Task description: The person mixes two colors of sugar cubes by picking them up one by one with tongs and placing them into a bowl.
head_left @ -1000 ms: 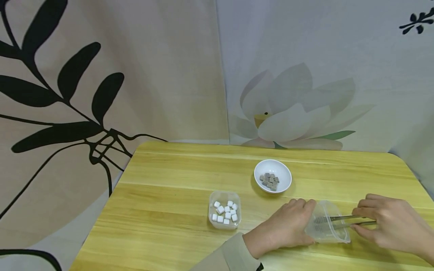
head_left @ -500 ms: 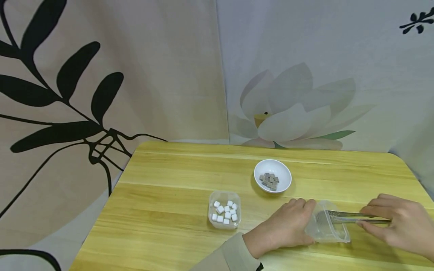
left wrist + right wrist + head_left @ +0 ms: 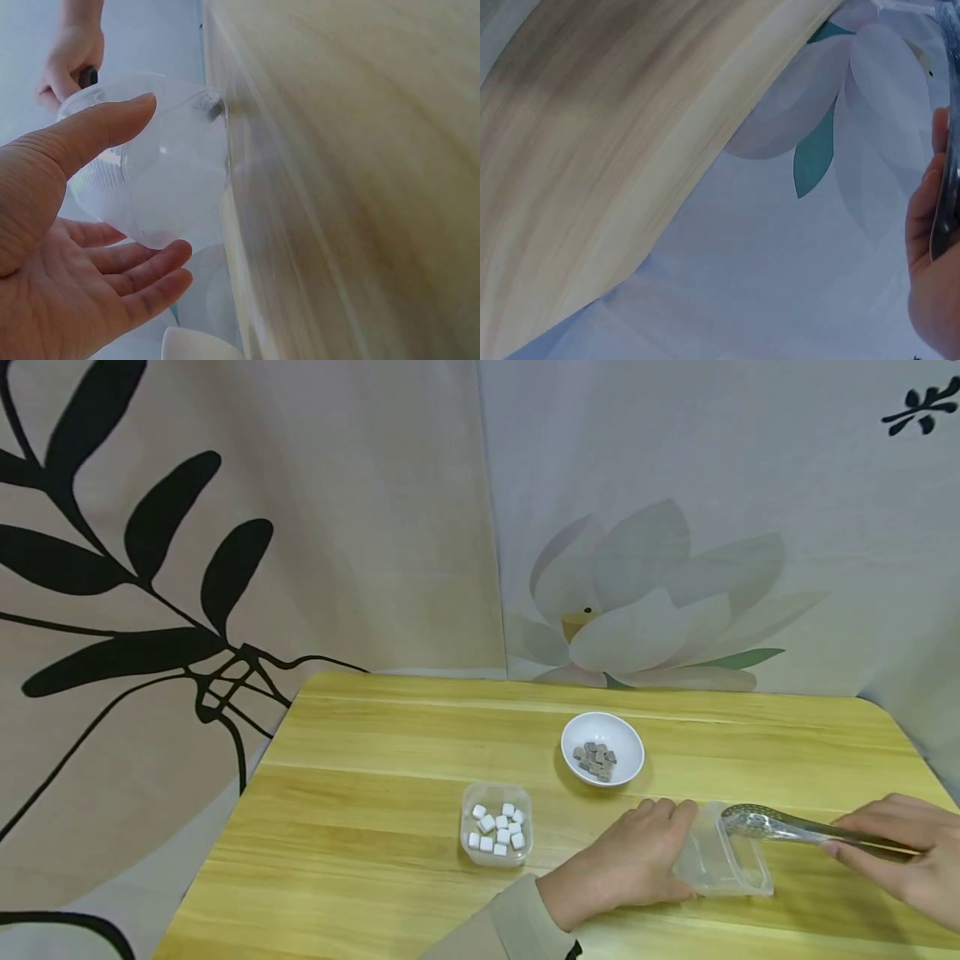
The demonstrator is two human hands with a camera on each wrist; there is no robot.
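Observation:
My left hand (image 3: 637, 860) grips the base of a clear plastic container (image 3: 716, 852) lying tipped on its side, mouth facing right. In the left wrist view, the thumb and fingers (image 3: 154, 274) stand on either side of the container's base (image 3: 169, 176). With my right hand (image 3: 903, 852) I hold metal tongs (image 3: 795, 828) by their handle part. The tongs' perforated head is at the container's mouth, overlapping its upper rim. A dark grey patch shows through the clear plastic in the left wrist view. In the right wrist view the tongs (image 3: 946, 180) are only partly visible at the edge.
Left of my left hand stands a second clear container (image 3: 497, 860) with several white cubes (image 3: 502, 836). Behind it to the right is a white bowl (image 3: 628, 739) with several small grey pieces (image 3: 597, 762). All stand on a wooden table (image 3: 390, 793) before a printed curtain.
My right hand has drawn back to the right, bringing the tongs' head from inside the container to its mouth. The tongs have turned so their arms overlap. The left hand holds still.

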